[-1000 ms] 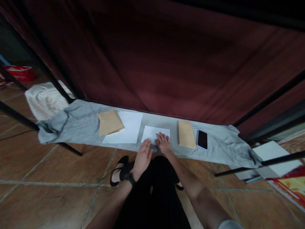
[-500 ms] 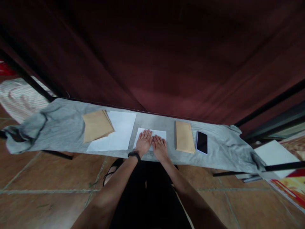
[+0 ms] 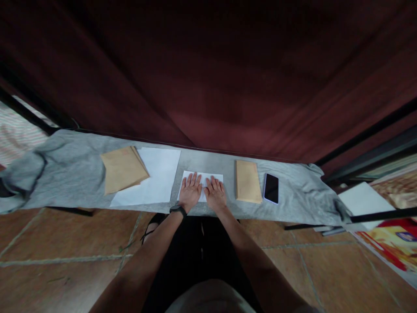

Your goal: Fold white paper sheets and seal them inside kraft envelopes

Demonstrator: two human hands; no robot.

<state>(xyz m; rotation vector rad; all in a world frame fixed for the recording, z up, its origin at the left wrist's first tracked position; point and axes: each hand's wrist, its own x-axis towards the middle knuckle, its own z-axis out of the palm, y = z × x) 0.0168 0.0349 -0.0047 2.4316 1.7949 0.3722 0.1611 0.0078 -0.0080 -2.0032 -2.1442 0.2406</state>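
Note:
A small folded white paper (image 3: 203, 177) lies on a grey cloth (image 3: 65, 161) spread over a low surface. My left hand (image 3: 190, 191) rests flat on the paper's left half, fingers spread, a black band on the wrist. My right hand (image 3: 215, 193) lies flat on its right half, fingers stretched out. The two hands sit side by side, nearly touching. Left of them lies a larger white sheet (image 3: 153, 176) with brown envelopes (image 3: 122, 168) partly on top of it. To the right lie another brown envelope (image 3: 248, 187) and a dark phone (image 3: 271, 188).
A dark red curtain (image 3: 208, 78) hangs behind the cloth. Black metal bars (image 3: 374, 215) cross at right and left. White sheets (image 3: 363, 200) and a colourful printed board (image 3: 391, 245) lie on the tiled floor (image 3: 65, 261) at right. Striped fabric (image 3: 16, 134) shows at far left.
My left hand came from the near edge onto the white paper beside my right hand; both now lie flat on it. The view has shifted a little.

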